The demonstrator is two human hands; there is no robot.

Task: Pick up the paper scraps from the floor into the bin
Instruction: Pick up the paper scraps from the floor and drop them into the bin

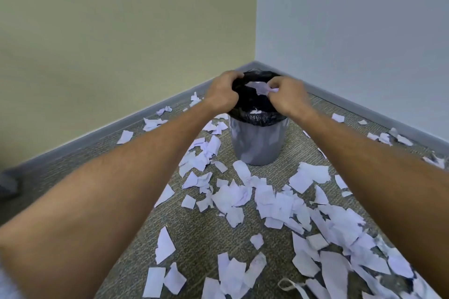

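bin [258, 139] in corner, scraps [279, 204] before it

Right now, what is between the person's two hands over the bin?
In the head view, a paper scrap pinched by the right hand hangs over the bin's black liner; the left hand grips the liner's rim.

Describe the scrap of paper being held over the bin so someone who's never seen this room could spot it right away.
Find the corner where the yellow wall meets the grey wall; the grey bin with a black liner stands there on the carpet. Both hands reach over its mouth, and the right hand pinches a pale scrap. It is the only scrap up in the air; the others lie on the carpet.
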